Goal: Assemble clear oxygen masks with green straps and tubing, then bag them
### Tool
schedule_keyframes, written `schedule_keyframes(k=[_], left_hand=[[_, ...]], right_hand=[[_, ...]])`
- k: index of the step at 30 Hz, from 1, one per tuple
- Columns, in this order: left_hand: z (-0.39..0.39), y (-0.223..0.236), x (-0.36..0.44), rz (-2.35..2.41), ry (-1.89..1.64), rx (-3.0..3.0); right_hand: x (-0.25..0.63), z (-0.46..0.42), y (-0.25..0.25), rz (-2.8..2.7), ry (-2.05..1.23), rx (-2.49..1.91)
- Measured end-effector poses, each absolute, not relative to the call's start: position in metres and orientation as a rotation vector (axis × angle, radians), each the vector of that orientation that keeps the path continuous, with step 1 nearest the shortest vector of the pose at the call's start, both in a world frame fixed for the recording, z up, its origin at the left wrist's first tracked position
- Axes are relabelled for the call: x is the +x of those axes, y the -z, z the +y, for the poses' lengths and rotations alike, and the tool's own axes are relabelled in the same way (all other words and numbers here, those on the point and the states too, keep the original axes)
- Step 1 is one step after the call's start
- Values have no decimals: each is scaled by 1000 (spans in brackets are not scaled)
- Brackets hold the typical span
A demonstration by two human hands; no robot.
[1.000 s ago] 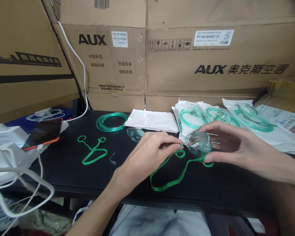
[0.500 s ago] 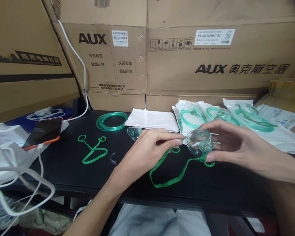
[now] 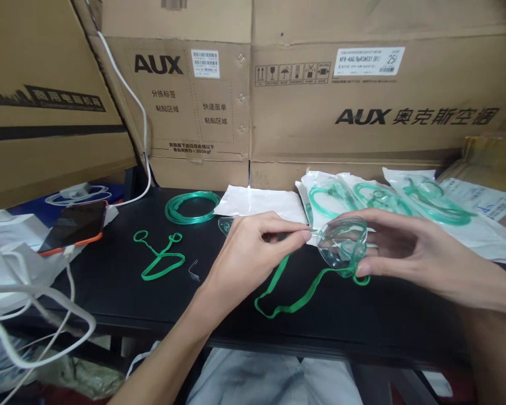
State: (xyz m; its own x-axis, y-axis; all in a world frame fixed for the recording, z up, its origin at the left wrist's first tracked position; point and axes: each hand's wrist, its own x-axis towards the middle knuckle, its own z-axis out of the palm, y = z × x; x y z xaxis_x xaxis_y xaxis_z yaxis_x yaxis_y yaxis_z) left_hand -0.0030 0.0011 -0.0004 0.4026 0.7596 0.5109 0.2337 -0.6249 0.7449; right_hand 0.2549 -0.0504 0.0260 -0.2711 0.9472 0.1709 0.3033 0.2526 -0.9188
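A clear oxygen mask (image 3: 336, 239) is held above the table in my right hand (image 3: 409, 247), its thumb at the lower rim and its fingers round the far side. One end of a green elastic strap (image 3: 306, 302) is attached at the mask's lower edge, with a small loop beside my right thumb. From there the strap sags in a curve toward my left hand (image 3: 263, 239). My left thumb and index finger pinch its other end close to the mask's left edge. Behind my left hand, another clear mask (image 3: 225, 225) is mostly hidden.
On the black table (image 3: 122, 304) lie a second green strap (image 3: 162, 267), a bent metal strip (image 3: 194, 271), coiled green tubing (image 3: 185, 208) and a white packet (image 3: 261, 201). Bagged masks with tubing (image 3: 441, 208) lie back right. A phone (image 3: 78, 225) and white cables crowd the left; cardboard boxes (image 3: 295, 129) stand behind.
My left thumb and fingers have closed further over the strap end, hiding its loop. The mask has turned slightly in my right hand, and the strap's sag has lifted a little.
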Motion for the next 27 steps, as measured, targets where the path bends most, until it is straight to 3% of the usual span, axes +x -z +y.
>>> schedule_keyframes(k=[16,27], left_hand=[[-4,-4,0,969,-1127,2337],[-2,0,-2,870,-1191,2372]], right_hand=[[246,-46,-20,-1780,-1087,-1131],[242,-46,-20,-1844,-927,-1147]])
